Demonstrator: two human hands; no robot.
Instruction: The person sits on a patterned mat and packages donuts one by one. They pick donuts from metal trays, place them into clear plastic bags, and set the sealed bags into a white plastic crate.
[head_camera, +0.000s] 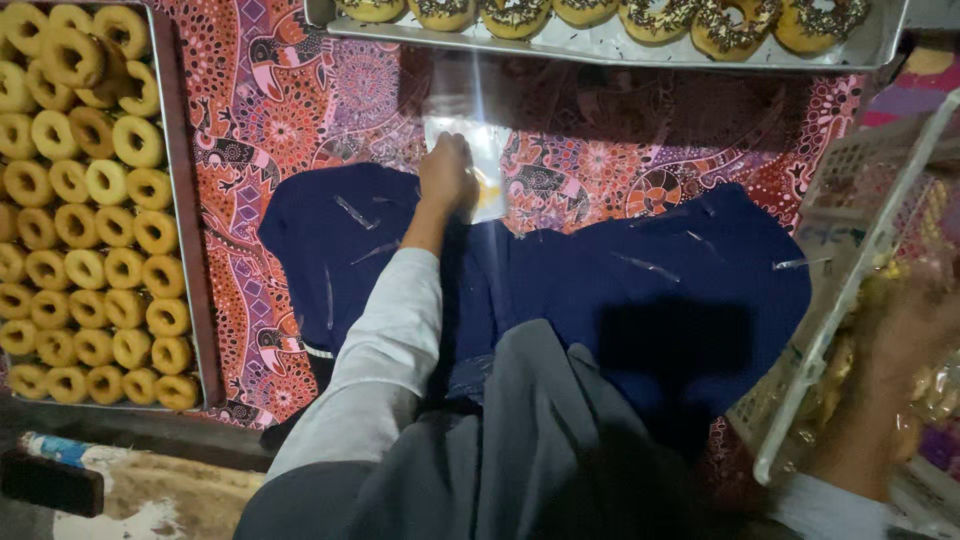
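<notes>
Seen from above, a seated person's left hand (446, 172) reaches forward over a dark blue cloth (640, 290) on the lap and closes its fingers on a clear plastic bag (482, 150), which lies just beyond the cloth on a red patterned mat (270, 110). The right hand (900, 370), right of the cloth, is blurred and reaches into a white plastic basket (850, 270); its grip cannot be told. Left of the cloth sits a tray of plain doughnuts (85, 200). Beyond the bag, a metal tray of sprinkled doughnuts (620, 20).
</notes>
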